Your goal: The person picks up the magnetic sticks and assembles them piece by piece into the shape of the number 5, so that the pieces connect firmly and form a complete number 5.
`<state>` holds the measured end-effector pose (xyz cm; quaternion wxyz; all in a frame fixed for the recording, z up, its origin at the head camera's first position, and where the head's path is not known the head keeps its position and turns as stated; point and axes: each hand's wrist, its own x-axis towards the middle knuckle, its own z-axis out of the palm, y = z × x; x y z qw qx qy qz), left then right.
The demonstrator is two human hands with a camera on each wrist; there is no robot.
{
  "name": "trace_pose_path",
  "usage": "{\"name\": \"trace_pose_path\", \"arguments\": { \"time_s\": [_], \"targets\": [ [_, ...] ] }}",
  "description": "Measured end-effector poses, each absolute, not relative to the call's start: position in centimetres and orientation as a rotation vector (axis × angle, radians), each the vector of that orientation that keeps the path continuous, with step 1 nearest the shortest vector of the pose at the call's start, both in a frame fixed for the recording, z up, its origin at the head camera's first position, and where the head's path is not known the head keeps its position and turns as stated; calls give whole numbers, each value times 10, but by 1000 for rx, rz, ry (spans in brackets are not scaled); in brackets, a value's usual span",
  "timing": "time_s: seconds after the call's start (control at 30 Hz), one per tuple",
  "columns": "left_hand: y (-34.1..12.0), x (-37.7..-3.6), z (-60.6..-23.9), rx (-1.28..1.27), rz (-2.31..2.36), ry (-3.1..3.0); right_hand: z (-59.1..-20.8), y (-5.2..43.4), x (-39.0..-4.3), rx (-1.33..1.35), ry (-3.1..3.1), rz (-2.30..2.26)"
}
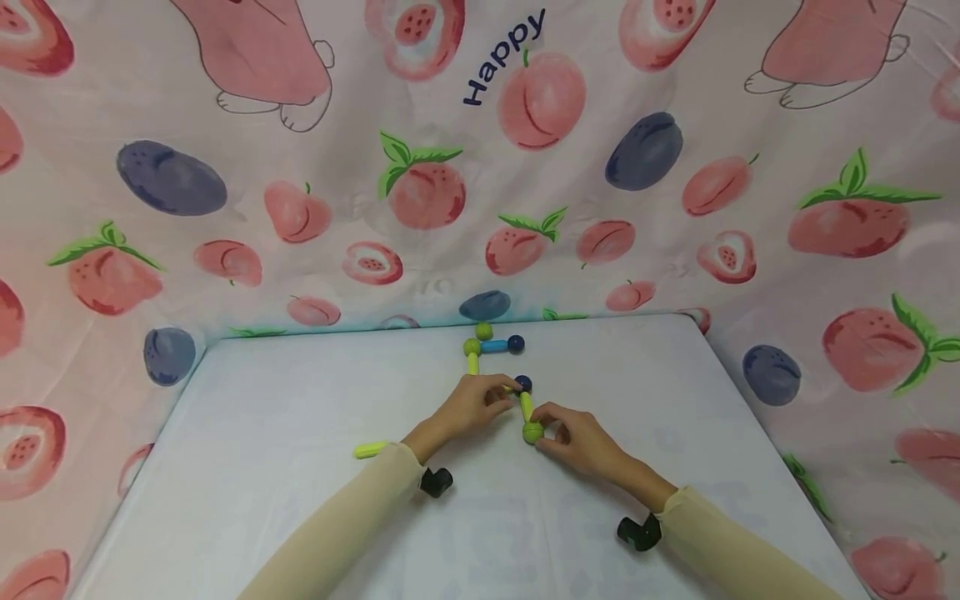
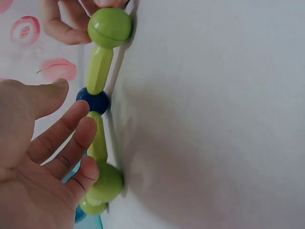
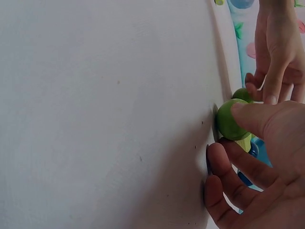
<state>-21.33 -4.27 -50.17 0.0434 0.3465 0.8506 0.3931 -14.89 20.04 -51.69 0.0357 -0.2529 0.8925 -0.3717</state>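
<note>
Magnetic-looking rods and balls form a joined chain. My right hand (image 1: 581, 440) pinches the near green ball (image 1: 533, 432) between thumb and fingers. From that ball a yellow-green rod (image 1: 527, 407) runs to a dark blue ball (image 1: 523, 383). My left hand (image 1: 476, 404) is at this blue ball, a fingertip right against it and the thumb apart from it in the left wrist view. A second yellow-green rod (image 2: 98, 143) leads on from the blue ball, partly behind the left fingers, toward another green ball (image 2: 107, 183).
At the far side, a green ball (image 1: 472, 346) joins a blue rod (image 1: 495, 346) ending in a dark blue ball (image 1: 516, 343). Another green ball (image 1: 484, 332) sits behind. A loose yellow-green rod (image 1: 370, 450) lies by the left sleeve on the white table (image 1: 285, 400).
</note>
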Motion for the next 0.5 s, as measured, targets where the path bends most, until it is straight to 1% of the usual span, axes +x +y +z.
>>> {"name": "trace_pose_path", "arguments": {
  "time_s": [0.37, 0.5],
  "targets": [
    [-64, -217, -496, 1008, 1207, 2677, -515, 199, -151, -734, 2728, -1119],
    [-70, -223, -487, 1002, 1216, 2689, -517, 199, -152, -732, 2726, -1118]
  ]
}}
